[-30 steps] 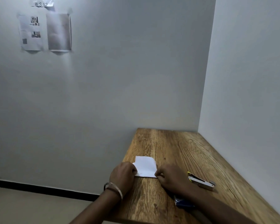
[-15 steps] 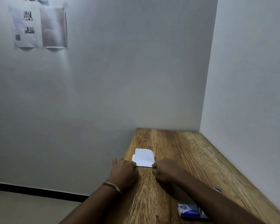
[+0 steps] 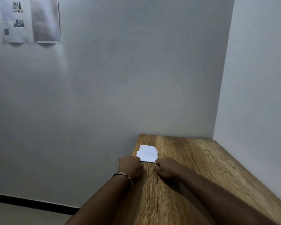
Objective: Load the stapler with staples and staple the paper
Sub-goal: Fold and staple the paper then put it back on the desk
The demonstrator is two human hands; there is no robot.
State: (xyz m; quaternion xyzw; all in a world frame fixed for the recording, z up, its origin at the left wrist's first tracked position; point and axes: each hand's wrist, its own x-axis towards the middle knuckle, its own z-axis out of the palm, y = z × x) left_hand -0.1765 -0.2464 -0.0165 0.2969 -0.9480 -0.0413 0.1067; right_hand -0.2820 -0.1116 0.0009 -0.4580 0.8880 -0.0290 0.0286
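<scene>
Paper (image 3: 147, 153): small white folded sheet, flat on the wooden table (image 3: 201, 168), near the table's left edge and toward the far left corner. Its far right corner looks rounded or curled; a small step shows on its left side.

Head view, the only one. Left hand (image 3: 130, 167) at the paper's near left corner, right hand (image 3: 166, 168) at its near right corner. Both are knuckles-up with fingers curled under; each grip seems to pinch or press the near edge, though the fingertips are hidden, so pinching versus pressing cannot be told. A bracelet (image 3: 124, 174) sits on the left wrist.

Key relation: the paper lies straight ahead of both hands, away from the person, its long axis running left to right across the table and parallel to the line between the hands. Both hands are equally near.

Stapler and staples not in view; no sign of a staple in the sheet. Judgement: the paper is being squared or creased, and the loading step remains.

Printed sheets (image 3: 29, 21) are taped to the wall, upper left.
</scene>
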